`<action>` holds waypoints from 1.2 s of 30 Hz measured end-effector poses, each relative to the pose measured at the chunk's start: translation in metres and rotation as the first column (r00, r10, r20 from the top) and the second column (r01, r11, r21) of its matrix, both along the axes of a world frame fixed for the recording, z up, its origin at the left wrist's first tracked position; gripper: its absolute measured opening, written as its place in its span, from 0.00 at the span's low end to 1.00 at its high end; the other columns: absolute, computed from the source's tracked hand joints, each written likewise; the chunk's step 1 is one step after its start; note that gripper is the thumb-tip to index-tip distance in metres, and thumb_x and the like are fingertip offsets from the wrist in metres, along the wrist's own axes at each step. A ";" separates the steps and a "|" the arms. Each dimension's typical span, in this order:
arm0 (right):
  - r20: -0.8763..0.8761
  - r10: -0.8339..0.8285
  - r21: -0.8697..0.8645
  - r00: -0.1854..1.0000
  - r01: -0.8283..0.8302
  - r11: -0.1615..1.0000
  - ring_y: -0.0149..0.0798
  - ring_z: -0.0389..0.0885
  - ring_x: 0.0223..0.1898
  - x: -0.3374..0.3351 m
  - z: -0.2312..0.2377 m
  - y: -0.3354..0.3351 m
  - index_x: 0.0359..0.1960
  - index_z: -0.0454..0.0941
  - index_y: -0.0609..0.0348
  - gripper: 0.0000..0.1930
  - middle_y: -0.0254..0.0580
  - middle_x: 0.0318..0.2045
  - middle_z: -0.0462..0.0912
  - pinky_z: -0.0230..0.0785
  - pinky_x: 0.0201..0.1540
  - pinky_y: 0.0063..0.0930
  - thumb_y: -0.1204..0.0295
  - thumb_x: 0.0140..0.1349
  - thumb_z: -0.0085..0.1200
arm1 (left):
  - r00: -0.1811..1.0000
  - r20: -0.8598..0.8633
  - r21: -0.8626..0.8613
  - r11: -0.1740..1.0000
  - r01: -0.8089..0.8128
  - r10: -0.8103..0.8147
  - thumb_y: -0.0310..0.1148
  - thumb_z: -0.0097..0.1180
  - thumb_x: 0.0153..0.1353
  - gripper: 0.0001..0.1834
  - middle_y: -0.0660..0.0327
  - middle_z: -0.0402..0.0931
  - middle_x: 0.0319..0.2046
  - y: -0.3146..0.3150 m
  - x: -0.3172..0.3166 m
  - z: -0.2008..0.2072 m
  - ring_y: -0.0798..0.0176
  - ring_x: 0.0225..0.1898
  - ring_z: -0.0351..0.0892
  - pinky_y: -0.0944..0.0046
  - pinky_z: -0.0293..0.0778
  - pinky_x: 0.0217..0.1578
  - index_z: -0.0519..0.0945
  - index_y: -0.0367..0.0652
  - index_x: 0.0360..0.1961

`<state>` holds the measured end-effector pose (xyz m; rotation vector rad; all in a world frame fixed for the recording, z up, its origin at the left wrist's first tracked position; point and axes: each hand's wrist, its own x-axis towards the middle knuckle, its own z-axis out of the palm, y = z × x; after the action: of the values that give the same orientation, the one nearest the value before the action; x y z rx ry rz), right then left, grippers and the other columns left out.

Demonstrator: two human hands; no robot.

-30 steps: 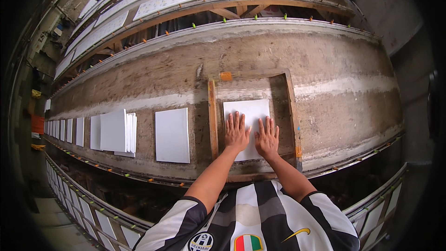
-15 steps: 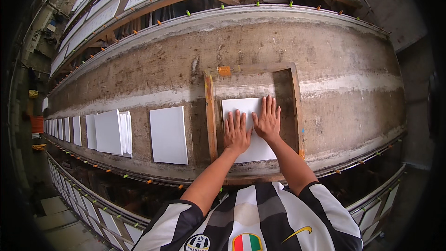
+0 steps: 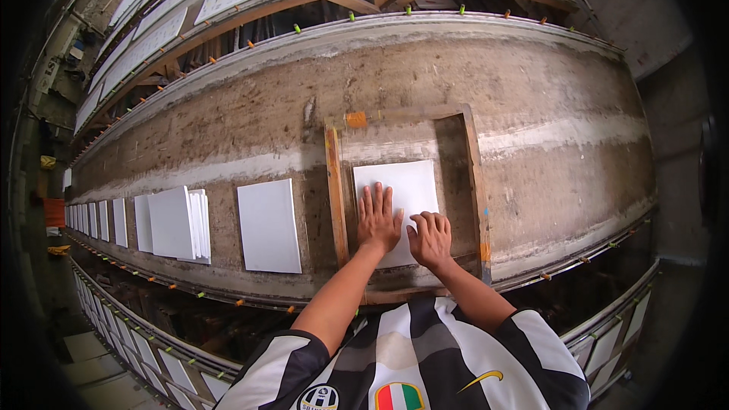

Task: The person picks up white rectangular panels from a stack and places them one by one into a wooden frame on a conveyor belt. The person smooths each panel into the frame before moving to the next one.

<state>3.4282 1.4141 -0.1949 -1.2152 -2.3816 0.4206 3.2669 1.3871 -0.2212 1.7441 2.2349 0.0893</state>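
White and smooth, a rectangular sheet (image 3: pixel 414 182) is laid within the outline of a worn wooden frame (image 3: pixel 334 197), whose upper left corner is patched with orange tape (image 3: pixel 355 119). The sheet's left half is covered by the left hand (image 3: pixel 378 224), pressed flat, its fingers straight and slightly parted, with nothing gripped. Near the right edge, the right hand (image 3: pixel 431 239) is placed with fingers bent at the knuckles; whether anything is pinched beneath them cannot be told. The frame is supported by a long tabletop (image 3: pixel 562 175), brown, stained and crossed by a pale, scuffed band. To the left, another white panel (image 3: pixel 269 226) is set apart, with a fanned stack (image 3: pixel 171 220) beyond.
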 end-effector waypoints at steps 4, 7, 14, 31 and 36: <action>-0.005 -0.003 -0.031 1.000 0.003 1.000 0.47 0.76 0.48 -0.003 -0.015 0.005 0.45 0.76 0.54 0.12 0.42 0.42 0.79 0.66 0.52 0.44 0.66 0.62 0.58 | 0.999 -0.049 -0.010 1.000 0.021 -0.022 0.55 0.32 0.76 0.39 0.52 0.32 0.80 -0.002 -0.001 0.001 0.41 0.80 0.28 0.46 0.32 0.77 0.45 0.46 0.80; -0.052 0.023 -0.058 0.998 -0.026 0.998 0.48 0.78 0.40 -0.006 -0.015 0.016 0.36 0.76 0.54 0.07 0.41 0.34 0.78 0.68 0.44 0.46 0.67 0.63 0.59 | 0.999 -0.048 -0.038 0.999 0.019 -0.021 0.55 0.32 0.76 0.39 0.52 0.32 0.80 0.002 -0.002 0.002 0.41 0.80 0.28 0.45 0.32 0.77 0.43 0.46 0.80; -0.281 -0.193 -0.218 0.940 0.134 0.967 0.60 0.78 0.31 -0.057 -0.038 0.118 0.26 0.73 0.61 0.14 0.53 0.29 0.78 0.70 0.33 0.50 0.67 0.67 0.58 | 1.000 0.002 -0.029 0.999 0.028 -0.028 0.55 0.35 0.74 0.40 0.48 0.33 0.80 0.000 -0.002 -0.005 0.38 0.80 0.29 0.42 0.33 0.77 0.47 0.44 0.79; -0.466 -0.054 -0.466 0.883 -0.192 0.864 0.55 0.72 0.23 -0.101 -0.032 0.145 0.23 0.72 0.67 0.19 0.57 0.20 0.73 0.65 0.30 0.43 0.64 0.69 0.54 | 0.998 0.058 -0.022 1.000 -0.003 0.004 0.53 0.39 0.74 0.39 0.48 0.35 0.80 0.001 -0.002 0.000 0.39 0.80 0.30 0.43 0.33 0.77 0.48 0.45 0.79; -0.642 0.063 -0.492 0.764 -0.474 0.730 0.49 0.69 0.21 -0.167 -0.001 0.133 0.22 0.71 0.69 0.20 0.58 0.19 0.70 0.64 0.29 0.41 0.64 0.67 0.55 | 0.998 0.014 -0.112 0.992 0.059 -0.057 0.52 0.44 0.72 0.43 0.43 0.38 0.78 0.001 -0.007 0.011 0.37 0.79 0.37 0.41 0.40 0.76 0.46 0.36 0.77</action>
<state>3.2614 1.5473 -0.1956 -0.7454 -1.8844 1.5735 3.2603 1.3884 -0.2100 1.7430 2.1361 -0.0390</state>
